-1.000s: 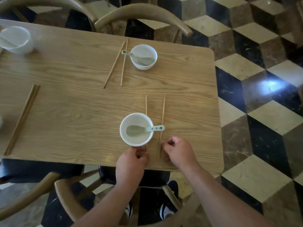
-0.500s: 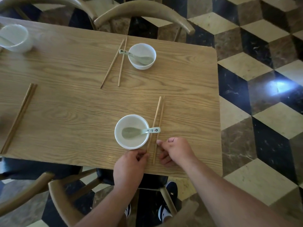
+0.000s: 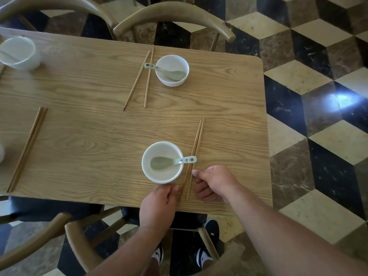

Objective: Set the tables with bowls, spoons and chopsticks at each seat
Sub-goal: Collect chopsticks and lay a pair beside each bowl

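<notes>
Head view: the bowl (image 3: 162,162) w/ spoon (image 3: 173,161) is near the table's (image 3: 79,126) near edge. The chopsticks (image 3: 196,148) lie together just right of it. Right hand (image 3: 216,182): fingers curled, index tip touching the sticks, clamping nothing. Left hand (image 3: 157,206) is at the bowl's near rim; fingertips hidden, we cannot tell. Sticks look light, stiff, prob. roll easily; we would pinch their near ends.
</notes>
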Motion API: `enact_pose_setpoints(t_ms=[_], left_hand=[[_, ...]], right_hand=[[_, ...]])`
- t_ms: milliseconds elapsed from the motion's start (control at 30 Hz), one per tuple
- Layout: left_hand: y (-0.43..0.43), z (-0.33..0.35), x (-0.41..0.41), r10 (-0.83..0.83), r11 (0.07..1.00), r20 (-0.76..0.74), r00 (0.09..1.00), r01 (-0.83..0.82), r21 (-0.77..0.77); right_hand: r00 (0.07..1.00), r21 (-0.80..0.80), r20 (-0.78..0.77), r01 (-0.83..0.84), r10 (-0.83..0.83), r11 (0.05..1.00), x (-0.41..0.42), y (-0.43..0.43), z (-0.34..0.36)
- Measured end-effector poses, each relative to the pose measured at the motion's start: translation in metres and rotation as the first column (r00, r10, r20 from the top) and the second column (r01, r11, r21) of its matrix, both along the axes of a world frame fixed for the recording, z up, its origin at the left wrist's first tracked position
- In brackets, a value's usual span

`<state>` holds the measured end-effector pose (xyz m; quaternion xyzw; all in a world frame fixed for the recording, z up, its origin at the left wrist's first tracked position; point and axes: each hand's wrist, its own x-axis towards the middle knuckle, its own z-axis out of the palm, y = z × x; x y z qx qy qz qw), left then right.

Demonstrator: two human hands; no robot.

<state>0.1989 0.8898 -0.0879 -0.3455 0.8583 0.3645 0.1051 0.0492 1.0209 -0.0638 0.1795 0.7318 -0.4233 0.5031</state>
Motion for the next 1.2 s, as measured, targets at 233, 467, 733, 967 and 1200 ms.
enact_pose_setpoints(t_ms=[233, 467, 733, 967, 1200], left_hand=[[-0.005, 0.002, 0.001, -0.037, 0.996, 0.015, 0.999, 0.036, 0.078], [-0.006, -0.002, 0.002, -0.041, 0.997, 0.014, 0.999, 0.040, 0.062], [-0.005, -0.007, 0.004, -0.053, 0.998, -0.010, 0.999, 0.054, 0.045], [-0.006, -0.007, 0.007, -0.073, 0.996, -0.041, 0.997, 0.075, 0.050], [-0.007, -0.007, 0.007, -0.087, 0.995, -0.040, 0.995, 0.089, 0.052]], right_hand=[[0.998, 0.069, -0.056, 0.017, -0.014, 0.997, 0.006, -0.004, 0.003], [0.766, 0.481, -0.481, -0.176, 0.426, 0.859, 0.011, 0.002, 0.006], [0.489, 0.733, -0.443, -0.284, 0.751, 0.618, -0.029, 0.087, 0.012], [0.053, 0.811, -0.348, -0.484, 0.936, 0.329, -0.045, 0.108, 0.018], [-0.125, 0.717, -0.485, -0.624, 0.866, 0.311, -0.040, 0.048, 0.018]])
